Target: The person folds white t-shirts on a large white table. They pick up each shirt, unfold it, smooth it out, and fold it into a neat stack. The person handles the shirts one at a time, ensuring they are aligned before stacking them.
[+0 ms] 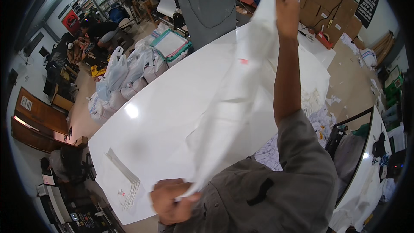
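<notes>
A long white sheet (226, 113) of thin, cloth-like material is stretched above the white table (152, 129), blurred by motion. My right hand (287, 13), on a raised arm, grips its far end near the grey pillar. Close to my body, my left hand (173, 200) pinches the other end, also blurred. A small red mark (243, 61) shows on the sheet. Folded white pieces (121, 181) lie stacked at the table's left end, and one bears a red print. Part of a heap of white pieces (312, 98) sits past my right arm.
A grey pillar (210, 9) rises at the table's far edge. Stuffed sacks and plastic bags (129, 71) line that side. Scissors (306, 35) and a red tape dispenser (323, 40) lie at the back right. White scraps (268, 152) are heaped beside me. Another person (100, 32) bends over at upper left.
</notes>
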Demonstrator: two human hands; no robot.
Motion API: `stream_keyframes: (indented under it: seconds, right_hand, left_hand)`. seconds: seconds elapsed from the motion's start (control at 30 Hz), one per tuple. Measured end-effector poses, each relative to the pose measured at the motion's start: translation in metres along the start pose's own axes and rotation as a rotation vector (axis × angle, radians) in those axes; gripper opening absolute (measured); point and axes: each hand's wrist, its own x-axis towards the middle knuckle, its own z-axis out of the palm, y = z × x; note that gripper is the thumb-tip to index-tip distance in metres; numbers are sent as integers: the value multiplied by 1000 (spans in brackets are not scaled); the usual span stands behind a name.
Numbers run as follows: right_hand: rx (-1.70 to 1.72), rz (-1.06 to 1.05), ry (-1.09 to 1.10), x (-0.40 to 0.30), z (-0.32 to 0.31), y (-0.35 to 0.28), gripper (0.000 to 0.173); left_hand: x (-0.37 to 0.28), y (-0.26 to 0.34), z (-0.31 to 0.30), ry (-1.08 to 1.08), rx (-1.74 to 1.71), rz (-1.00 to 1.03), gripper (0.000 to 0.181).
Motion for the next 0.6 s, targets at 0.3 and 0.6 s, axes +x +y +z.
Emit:
stream_keyframes:
  seconds: [0.3, 0.6]
  right_hand:
    - [109, -582, -33, 98, 213, -55, 28]
    - [-47, -564, -799, -220, 469, -61, 29]
  left_hand:
    - [19, -34, 51, 184, -359, -267, 19]
    - [-67, -182, 4, 677, -234, -829, 26]
